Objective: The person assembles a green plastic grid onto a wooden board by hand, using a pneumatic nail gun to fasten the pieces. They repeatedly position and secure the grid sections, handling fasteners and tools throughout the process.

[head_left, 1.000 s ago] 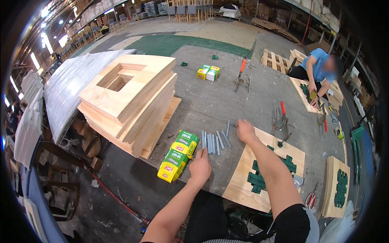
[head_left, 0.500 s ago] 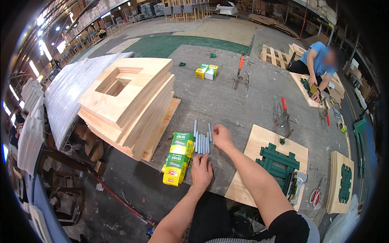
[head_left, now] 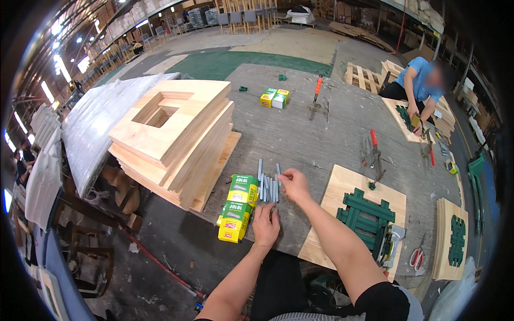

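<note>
Grey strips (head_left: 270,188), splayed earlier, now bunched (too tight to count) beside two boxes (head_left: 235,211), right hand (head_left: 296,186) curled at outermost strip, pinch unclear, left hand (head_left: 265,227) below, fingers slightly parted

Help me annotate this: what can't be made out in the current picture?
In the head view:
Whether the right hand grips a staple strip: its fingers hide the contact.
Number of staple strips: too small, tightly bunched.
Part of the plywood board: hidden by the right forearm.
Yellowish object at the co-worker's hands: too small, far off.
Left arm's upper part: cut off by the lower edge.
</note>
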Tool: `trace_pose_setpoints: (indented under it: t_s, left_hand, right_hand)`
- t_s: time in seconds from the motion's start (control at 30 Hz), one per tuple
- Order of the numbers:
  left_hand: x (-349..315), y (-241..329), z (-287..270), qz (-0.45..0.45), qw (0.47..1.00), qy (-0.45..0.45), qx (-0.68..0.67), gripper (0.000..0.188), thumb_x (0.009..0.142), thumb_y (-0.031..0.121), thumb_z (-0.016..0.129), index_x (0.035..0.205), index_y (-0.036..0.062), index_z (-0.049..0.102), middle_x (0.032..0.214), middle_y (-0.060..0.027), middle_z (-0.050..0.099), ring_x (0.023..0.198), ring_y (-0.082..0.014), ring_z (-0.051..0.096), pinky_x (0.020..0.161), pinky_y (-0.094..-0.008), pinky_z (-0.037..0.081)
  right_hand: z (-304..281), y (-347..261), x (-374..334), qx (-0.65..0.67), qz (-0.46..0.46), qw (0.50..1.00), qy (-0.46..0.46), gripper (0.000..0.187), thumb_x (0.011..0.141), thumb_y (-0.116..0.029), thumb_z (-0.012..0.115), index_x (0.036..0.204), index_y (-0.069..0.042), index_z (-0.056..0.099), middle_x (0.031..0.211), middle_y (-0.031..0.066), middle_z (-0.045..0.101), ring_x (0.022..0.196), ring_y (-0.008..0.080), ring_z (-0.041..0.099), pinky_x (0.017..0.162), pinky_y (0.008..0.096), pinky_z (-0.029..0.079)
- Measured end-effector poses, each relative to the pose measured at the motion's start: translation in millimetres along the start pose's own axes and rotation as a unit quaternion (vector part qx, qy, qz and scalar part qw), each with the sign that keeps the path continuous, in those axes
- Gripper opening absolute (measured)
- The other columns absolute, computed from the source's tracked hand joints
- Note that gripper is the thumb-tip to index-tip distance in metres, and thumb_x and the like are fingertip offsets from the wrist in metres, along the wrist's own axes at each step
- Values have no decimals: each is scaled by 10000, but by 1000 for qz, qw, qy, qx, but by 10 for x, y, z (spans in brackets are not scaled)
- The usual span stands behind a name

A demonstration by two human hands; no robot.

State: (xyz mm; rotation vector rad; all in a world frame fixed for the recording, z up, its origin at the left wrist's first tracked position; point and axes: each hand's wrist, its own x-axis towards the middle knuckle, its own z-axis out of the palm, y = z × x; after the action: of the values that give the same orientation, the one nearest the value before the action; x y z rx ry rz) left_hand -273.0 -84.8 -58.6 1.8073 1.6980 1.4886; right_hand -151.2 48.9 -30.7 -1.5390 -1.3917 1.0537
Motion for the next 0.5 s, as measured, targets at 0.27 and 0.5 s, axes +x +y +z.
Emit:
trace_pose_setpoints:
  t_s: [0.27, 0.5]
  left_hand:
    - [616, 14, 25, 20, 999, -2, 44, 167, 962, 125, 643, 1085, 29, 704, 874, -168, 678, 771, -327, 663, 708, -421, 531]
    - [2036, -290, 302, -164, 897, -218, 349, 290, 907, 230, 697, 1141, 60, 689, 1123, -201, 729, 1061, -362, 700, 916, -455, 557]
  right_hand:
    - [-1373, -8, -1116, 137, -30, 987, 73, 136, 974, -94, 685, 1092, -33, 655, 878, 14, 654, 699, 72, 598, 574, 235, 511]
    - [-2502, 372, -2787, 107, 25, 958, 266, 113, 994, -58, 636, 1100, -19, 621, 810, 10, 600, 631, 66, 540, 557, 212, 454]
